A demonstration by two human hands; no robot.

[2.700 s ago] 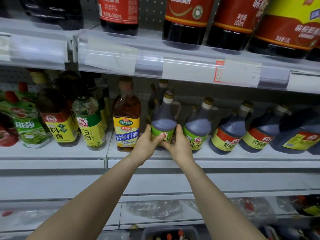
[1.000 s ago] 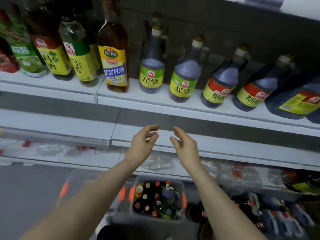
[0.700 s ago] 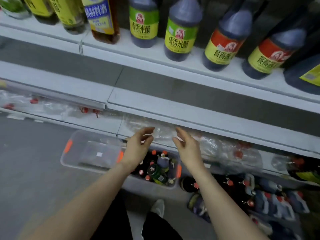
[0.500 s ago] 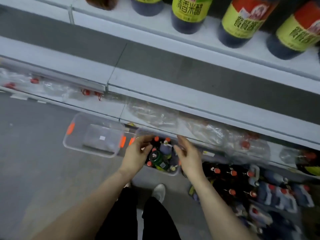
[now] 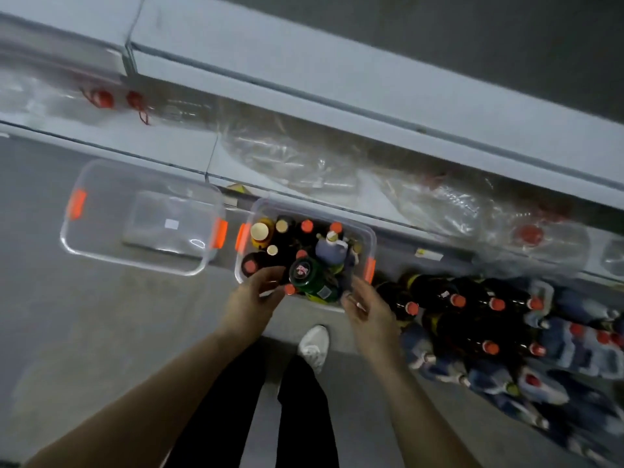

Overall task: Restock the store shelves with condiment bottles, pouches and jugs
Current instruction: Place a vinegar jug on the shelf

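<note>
**Both hands over the bin, nothing picked**

The view looks straight down at the floor (image 5: 67,315), and both arms reach forward. The left hand (image 5: 251,298) hangs over the near edge of the clear plastic bin (image 5: 373,244), fingers spread and relaxed, gripping nothing. Its fingertips sit right by a small red cap (image 5: 289,289) at the bin's near wall; whether they touch it is not clear. The right hand (image 5: 368,307) is just beside the bin's near right corner, palm turned inward, fingers loose, and empty too.

The stock is in the bin between the two hands. A green bottle (image 5: 309,276) with a dark lid lies nearest the hands. Behind it stands a grey-blue jug (image 5: 329,248), and upright bottles with red, cream and yellow caps pack the rest. Orange clips mark both ends of the bin.

To the left, apart from the bin, its transparent lid (image 5: 101,211) lies flat on the floor. To the right, dark red-capped bottles (image 5: 456,302) and blurred blue-grey jugs (image 5: 574,336) crowd the ground in a heap. Above the bin runs the lowest shelf (image 5: 337,82), with shrink-wrapped packs (image 5: 304,157) under its edge. A white shoe (image 5: 314,342) stands just short of the bin.
</note>
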